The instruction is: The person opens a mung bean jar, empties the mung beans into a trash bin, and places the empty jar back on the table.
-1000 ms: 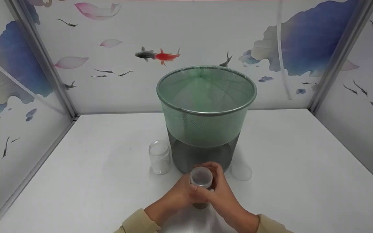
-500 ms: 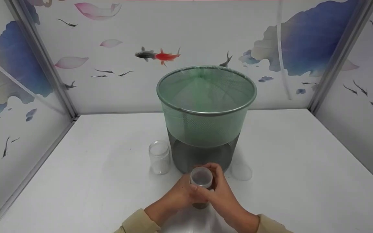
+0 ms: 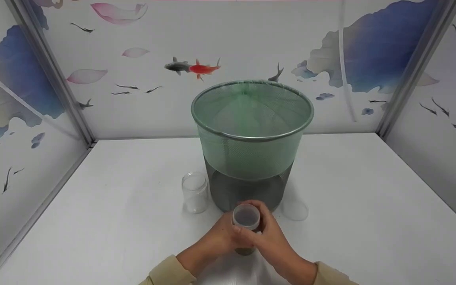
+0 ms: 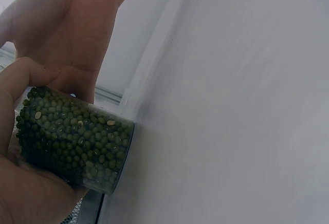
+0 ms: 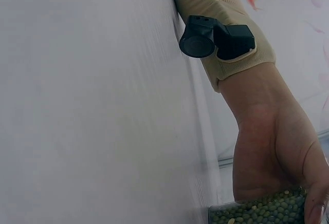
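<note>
Both hands hold a clear jar (image 3: 246,217) upright near the front middle of the table. My left hand (image 3: 222,235) grips its left side, and my right hand (image 3: 268,235) wraps around its right side with the thumb across the front. In the left wrist view, green mung beans (image 4: 77,139) fill the jar's lower part, which is close to the white tabletop. The right wrist view catches only part of the beans (image 5: 262,211) at its bottom edge. Fingers hide much of the jar's middle, and its rim faces up in the head view.
A dark mesh wastebasket (image 3: 247,194) lined with a green bag (image 3: 251,158) stands just beyond the hands. An empty clear jar (image 3: 194,194) is at its left. To its right lies a faint clear round thing (image 3: 296,210). Printed panels (image 3: 141,107) enclose the table.
The right hand's far fingers have shifted very slightly toward me around the jar. The jar and the left hand have stayed in place.
</note>
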`<action>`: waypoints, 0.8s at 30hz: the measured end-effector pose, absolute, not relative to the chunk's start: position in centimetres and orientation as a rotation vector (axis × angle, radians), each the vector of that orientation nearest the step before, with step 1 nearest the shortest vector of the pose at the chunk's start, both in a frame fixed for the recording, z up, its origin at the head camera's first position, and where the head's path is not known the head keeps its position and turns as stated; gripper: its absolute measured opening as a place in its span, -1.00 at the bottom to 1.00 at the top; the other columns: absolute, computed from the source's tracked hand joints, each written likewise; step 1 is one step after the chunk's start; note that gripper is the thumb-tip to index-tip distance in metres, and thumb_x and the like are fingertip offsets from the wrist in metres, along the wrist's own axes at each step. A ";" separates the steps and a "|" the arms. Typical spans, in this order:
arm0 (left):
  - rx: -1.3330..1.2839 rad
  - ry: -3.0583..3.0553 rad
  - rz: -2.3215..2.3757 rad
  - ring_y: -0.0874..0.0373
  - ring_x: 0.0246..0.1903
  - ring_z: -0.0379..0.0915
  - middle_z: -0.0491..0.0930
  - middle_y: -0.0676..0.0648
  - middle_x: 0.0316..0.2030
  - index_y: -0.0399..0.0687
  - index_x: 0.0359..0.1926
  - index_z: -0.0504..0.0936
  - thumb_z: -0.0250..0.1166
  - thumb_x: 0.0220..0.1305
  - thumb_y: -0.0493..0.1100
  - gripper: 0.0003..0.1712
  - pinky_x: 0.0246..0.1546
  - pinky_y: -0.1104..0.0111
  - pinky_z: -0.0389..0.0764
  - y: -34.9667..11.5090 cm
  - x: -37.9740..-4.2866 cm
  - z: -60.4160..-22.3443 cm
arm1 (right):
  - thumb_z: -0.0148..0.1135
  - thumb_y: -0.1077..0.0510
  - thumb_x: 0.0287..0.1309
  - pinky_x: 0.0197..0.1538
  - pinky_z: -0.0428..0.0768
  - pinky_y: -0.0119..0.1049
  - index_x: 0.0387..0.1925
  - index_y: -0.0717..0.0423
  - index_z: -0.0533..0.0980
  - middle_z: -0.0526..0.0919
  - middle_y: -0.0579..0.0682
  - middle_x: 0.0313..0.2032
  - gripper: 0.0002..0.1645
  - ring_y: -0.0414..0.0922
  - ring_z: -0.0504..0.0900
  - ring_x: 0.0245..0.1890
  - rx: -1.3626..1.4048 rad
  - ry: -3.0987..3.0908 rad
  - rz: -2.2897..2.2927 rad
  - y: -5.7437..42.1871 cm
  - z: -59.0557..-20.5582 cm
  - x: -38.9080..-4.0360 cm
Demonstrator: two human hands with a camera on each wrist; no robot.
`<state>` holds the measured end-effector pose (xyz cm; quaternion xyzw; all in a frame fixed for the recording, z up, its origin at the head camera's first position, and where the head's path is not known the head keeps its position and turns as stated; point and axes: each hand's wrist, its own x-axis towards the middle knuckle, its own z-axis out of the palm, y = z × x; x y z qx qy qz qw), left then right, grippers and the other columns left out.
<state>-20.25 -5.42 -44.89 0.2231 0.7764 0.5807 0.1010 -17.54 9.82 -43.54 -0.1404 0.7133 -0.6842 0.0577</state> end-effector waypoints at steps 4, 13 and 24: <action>0.684 2.305 1.707 0.24 -0.05 0.48 0.59 0.11 -0.04 -0.01 0.14 0.52 0.54 -0.06 -0.21 -0.32 0.05 0.37 0.47 -5.5 -20.3 -44.9 | 0.43 0.03 0.12 0.22 0.38 -0.11 0.28 0.07 0.34 0.47 -0.02 0.23 -0.26 -0.06 0.45 0.20 -0.433 2.174 -2.062 9.8 -43.6 -17.5; 0.714 2.274 1.720 0.24 -0.04 0.49 0.59 0.12 -0.03 0.02 0.14 0.52 0.53 -0.02 -0.19 -0.36 0.07 0.37 0.48 -5.6 -20.3 -45.0 | 0.42 0.01 0.12 0.20 0.39 -0.09 0.27 -0.13 0.39 0.47 -0.06 0.23 -0.31 -0.04 0.46 0.19 -0.442 2.181 -2.043 9.9 -43.7 -17.7; 0.675 2.236 1.738 0.21 -0.04 0.47 0.57 0.12 -0.03 0.04 0.14 0.52 0.53 0.00 -0.17 -0.36 0.05 0.35 0.47 -5.5 -20.3 -44.9 | 0.45 0.01 0.08 0.20 0.34 -0.11 0.28 -0.06 0.18 0.40 -0.04 0.28 -0.16 -0.05 0.43 0.18 -0.380 2.165 -2.060 9.9 -43.5 -17.5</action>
